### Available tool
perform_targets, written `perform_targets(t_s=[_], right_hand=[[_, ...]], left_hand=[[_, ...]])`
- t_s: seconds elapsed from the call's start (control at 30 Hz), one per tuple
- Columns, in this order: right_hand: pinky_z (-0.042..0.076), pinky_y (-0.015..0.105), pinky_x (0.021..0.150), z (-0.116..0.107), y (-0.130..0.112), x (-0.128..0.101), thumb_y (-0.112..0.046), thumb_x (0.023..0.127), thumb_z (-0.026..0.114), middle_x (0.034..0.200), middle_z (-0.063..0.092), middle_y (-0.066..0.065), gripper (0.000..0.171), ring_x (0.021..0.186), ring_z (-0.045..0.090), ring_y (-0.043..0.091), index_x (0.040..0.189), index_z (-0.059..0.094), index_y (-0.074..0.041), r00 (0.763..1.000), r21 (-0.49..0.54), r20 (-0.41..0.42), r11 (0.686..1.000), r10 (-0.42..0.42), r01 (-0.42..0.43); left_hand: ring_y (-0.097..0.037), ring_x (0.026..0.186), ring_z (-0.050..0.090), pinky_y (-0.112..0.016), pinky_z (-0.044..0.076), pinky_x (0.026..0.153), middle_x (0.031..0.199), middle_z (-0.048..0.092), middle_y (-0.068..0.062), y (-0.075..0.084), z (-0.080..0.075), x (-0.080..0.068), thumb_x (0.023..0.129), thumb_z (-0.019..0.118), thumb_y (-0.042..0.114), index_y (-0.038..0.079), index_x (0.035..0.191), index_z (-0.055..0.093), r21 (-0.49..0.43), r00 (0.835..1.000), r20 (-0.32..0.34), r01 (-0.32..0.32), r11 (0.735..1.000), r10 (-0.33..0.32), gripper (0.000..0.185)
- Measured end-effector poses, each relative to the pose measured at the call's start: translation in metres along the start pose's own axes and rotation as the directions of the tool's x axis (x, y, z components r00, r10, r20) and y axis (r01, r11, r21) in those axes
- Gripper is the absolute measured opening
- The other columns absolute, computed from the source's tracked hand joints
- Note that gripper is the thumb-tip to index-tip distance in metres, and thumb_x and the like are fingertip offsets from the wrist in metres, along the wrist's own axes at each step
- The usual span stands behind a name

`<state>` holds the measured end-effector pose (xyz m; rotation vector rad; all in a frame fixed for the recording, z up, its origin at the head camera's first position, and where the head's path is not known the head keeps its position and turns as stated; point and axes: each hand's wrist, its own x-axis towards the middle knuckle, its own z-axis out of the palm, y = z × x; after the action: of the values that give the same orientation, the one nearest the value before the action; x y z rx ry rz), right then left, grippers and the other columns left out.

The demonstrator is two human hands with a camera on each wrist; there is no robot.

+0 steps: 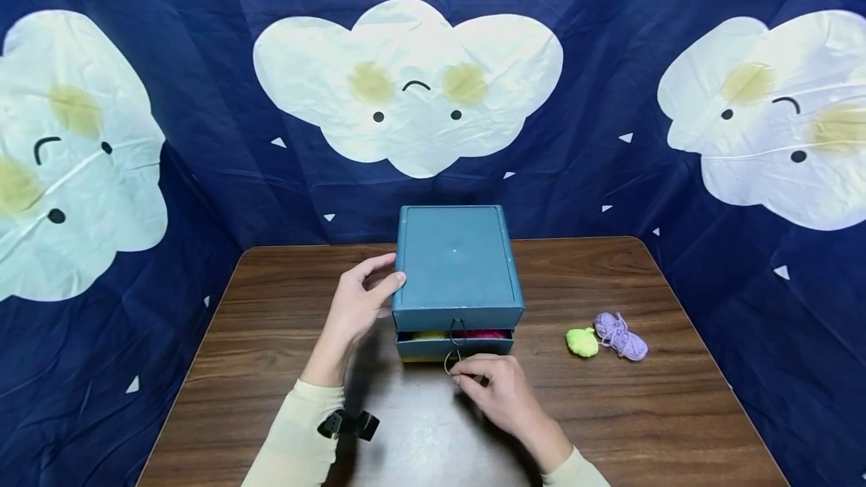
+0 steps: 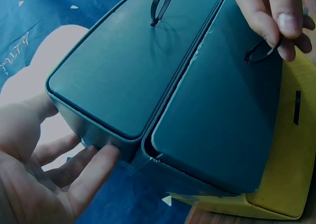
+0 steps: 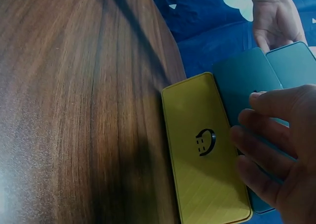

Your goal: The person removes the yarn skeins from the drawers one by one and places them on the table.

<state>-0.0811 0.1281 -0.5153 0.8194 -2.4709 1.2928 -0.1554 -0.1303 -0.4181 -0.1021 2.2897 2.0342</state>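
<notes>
A teal drawer box (image 1: pixel 455 254) stands on the table. Its middle drawer (image 1: pixel 487 348) is pulled out slightly, and yellow-green and pink contents show in the gap. My right hand (image 1: pixel 501 389) pinches that drawer's black loop pull (image 2: pixel 259 53) between thumb and fingertips. Against the box's left side rests my left hand (image 1: pixel 355 303), its fingers mostly straight and its thumb near the top edge. A second loop pull (image 2: pixel 162 6) hangs on the closed upper drawer (image 2: pixel 128 70). At the bottom sits a yellow drawer (image 3: pixel 202 179) with its own loop pull (image 3: pixel 210 142).
On the wooden table (image 1: pixel 284 307), right of the box, lie a small yellow-green ball of yarn (image 1: pixel 582 342) and a purple skein of yarn (image 1: pixel 621 337). A dark blue cloth (image 1: pixel 203 96) with white clouds hangs behind and at both sides.
</notes>
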Motion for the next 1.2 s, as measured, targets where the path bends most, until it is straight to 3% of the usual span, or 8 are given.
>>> perform_targets(t_s=[0.1, 0.3, 0.6, 1.2], right_hand=[[0.056, 0.017, 0.062, -0.002, -0.003, -0.003, -0.006, 0.083, 0.083, 0.095, 0.078, -0.008, 0.017, 0.085, 0.072, 0.004, 0.092, 0.082, -0.02, 1.0, 0.005, 0.01, 1.0, 0.01, -0.01], [0.058, 0.016, 0.075, -0.004, -0.008, -0.012, -0.007, 0.082, 0.085, 0.093, 0.078, -0.011, 0.016, 0.087, 0.073, 0.002, 0.091, 0.083, -0.02, 1.0, -0.019, 0.013, 1.0, -0.007, 0.008], [0.057, 0.015, 0.079, -0.005, -0.017, -0.025, -0.007, 0.081, 0.086, 0.092, 0.078, -0.012, 0.018, 0.087, 0.073, 0.003, 0.092, 0.082, -0.021, 0.999, -0.018, 0.028, 0.999, -0.042, 0.042], [0.055, 0.013, 0.078, -0.007, -0.025, -0.047, -0.016, 0.087, 0.083, 0.093, 0.075, -0.018, 0.015, 0.089, 0.07, -0.003, 0.096, 0.081, -0.028, 0.995, -0.04, 0.101, 0.999, -0.021, 0.025]], left_hand=[[-0.02, 0.108, 0.068, -0.045, 0.063, 0.077, 0.141, 0.061, -0.012, 0.0, 0.0, 0.0, 0.095, 0.075, 0.029, 0.015, 0.141, 0.062, -0.006, 1.0, -0.001, 0.006, 1.0, -0.006, 0.05], [-0.022, 0.111, 0.067, -0.047, 0.063, 0.079, 0.142, 0.06, -0.011, 0.0, 0.0, 0.001, 0.096, 0.075, 0.028, 0.015, 0.142, 0.061, -0.014, 1.0, 0.003, 0.011, 1.0, -0.011, 0.05], [-0.022, 0.115, 0.066, -0.048, 0.062, 0.079, 0.14, 0.063, -0.013, -0.003, 0.001, 0.003, 0.095, 0.076, 0.029, 0.015, 0.142, 0.062, -0.005, 1.0, -0.008, 0.007, 1.0, -0.007, 0.051], [-0.022, 0.113, 0.066, -0.05, 0.062, 0.081, 0.141, 0.062, -0.011, -0.002, 0.0, 0.0, 0.095, 0.076, 0.031, 0.017, 0.142, 0.061, 0.002, 1.0, -0.004, 0.008, 1.0, -0.008, 0.051]])
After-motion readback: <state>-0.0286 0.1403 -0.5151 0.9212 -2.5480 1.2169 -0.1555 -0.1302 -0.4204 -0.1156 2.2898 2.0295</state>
